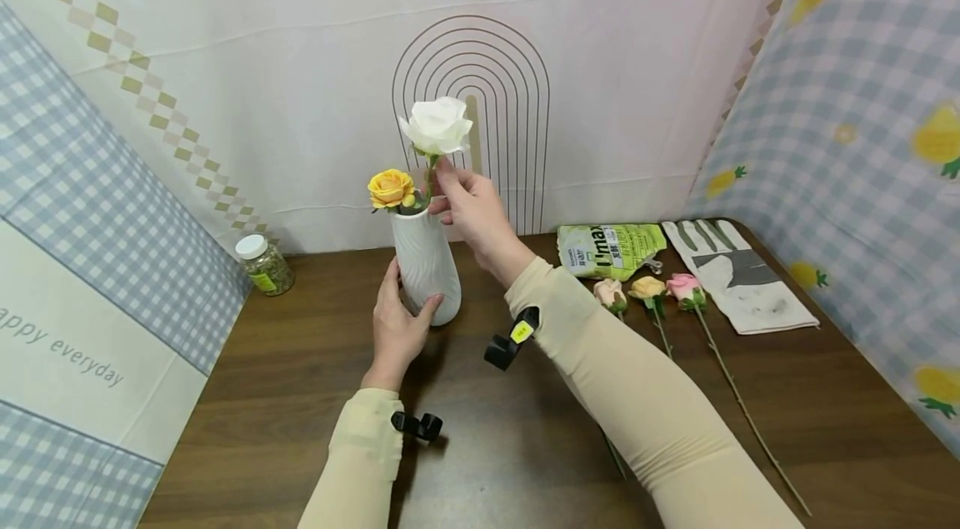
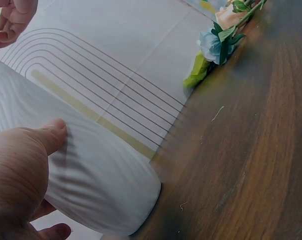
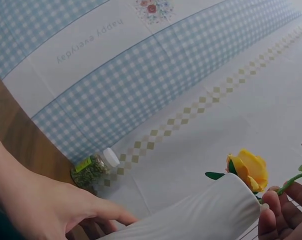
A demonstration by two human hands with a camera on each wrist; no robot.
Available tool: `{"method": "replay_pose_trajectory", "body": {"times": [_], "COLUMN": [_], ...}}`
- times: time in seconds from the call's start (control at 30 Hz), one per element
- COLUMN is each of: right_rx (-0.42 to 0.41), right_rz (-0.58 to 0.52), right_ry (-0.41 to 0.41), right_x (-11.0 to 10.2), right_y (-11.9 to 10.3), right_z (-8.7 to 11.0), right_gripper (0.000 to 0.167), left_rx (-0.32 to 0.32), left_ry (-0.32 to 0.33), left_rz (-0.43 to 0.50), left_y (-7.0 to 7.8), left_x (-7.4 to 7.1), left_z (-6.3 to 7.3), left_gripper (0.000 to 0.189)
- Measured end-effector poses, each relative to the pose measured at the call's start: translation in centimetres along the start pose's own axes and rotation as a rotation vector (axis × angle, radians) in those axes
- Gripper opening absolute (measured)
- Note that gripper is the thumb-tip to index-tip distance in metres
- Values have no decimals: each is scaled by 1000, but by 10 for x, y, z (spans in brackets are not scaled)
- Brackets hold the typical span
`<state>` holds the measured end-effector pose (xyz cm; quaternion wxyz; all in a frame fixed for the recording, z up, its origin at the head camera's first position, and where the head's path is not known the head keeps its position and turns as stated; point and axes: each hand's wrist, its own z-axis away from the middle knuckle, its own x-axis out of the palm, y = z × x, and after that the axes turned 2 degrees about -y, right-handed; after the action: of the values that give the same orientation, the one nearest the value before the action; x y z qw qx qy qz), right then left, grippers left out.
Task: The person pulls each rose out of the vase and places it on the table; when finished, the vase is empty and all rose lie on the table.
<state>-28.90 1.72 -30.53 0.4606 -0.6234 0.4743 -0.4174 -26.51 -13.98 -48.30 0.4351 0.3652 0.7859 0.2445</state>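
A white ribbed vase (image 1: pixel 426 262) stands on the table, and my left hand (image 1: pixel 400 327) grips its lower part with the thumb across the front. From its mouth rises a yellow rose (image 1: pixel 391 188), leaning left. A white rose (image 1: pixel 438 126) stands higher, above the rim. My right hand (image 1: pixel 480 217) pinches the white rose's green stem just under the bloom. In the right wrist view the fingers (image 3: pixel 271 215) of that hand hold the stem beside the vase mouth. The stem's lower end is hidden.
At the right lie a pale pink rose (image 1: pixel 610 294), a peach rose (image 1: pixel 647 288) and a pink rose (image 1: pixel 685 287) on long stems. Behind them are a green packet (image 1: pixel 611 250) and a glove (image 1: pixel 738 279). A white-lidded jar (image 1: pixel 265 265) stands at the back left.
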Motion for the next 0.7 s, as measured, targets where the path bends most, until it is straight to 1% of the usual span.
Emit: {"method": "replay_pose_trajectory", "body": {"times": [0.07, 0.2, 0.23, 0.3, 0.33, 0.4, 0.47, 0.53, 0.6, 0.7], "right_rx": [-4, -50, -68, -90, -99, -120, -135, -143, -143, -127], "right_rz": [-6, -16, -11, -15, 2, 59, 136, 198, 187, 129], "right_ry": [-25, -63, -65, -61, -56, -27, 8, 33, 42, 44], "right_x": [1, 3, 3, 3, 2, 0, -1, -2, -3, -2], "right_y": [1, 5, 6, 8, 8, 9, 9, 9, 8, 7], "right_z": [-1, 0, 0, 1, 1, 3, 4, 5, 6, 6], "right_gripper": [47, 25, 22, 27, 31, 39, 43, 41, 41, 41], "left_rx": [-2, 1, 1, 3, 4, 6, 13, 19, 25, 26], "left_ry": [-3, -3, -3, -1, -2, -3, 1, 6, 10, 11], "left_rz": [-2, -2, -4, -4, -5, -6, -5, -2, 2, 3], "left_y": [0, 0, 0, 0, 0, 0, -1, 0, 0, 1], "left_x": [0, 0, 0, 0, 0, 0, 0, 0, 0, -1], "left_z": [0, 0, 0, 0, 0, 0, 0, 0, 0, 0], "left_gripper": [89, 88, 88, 88, 88, 87, 87, 87, 87, 86]}}
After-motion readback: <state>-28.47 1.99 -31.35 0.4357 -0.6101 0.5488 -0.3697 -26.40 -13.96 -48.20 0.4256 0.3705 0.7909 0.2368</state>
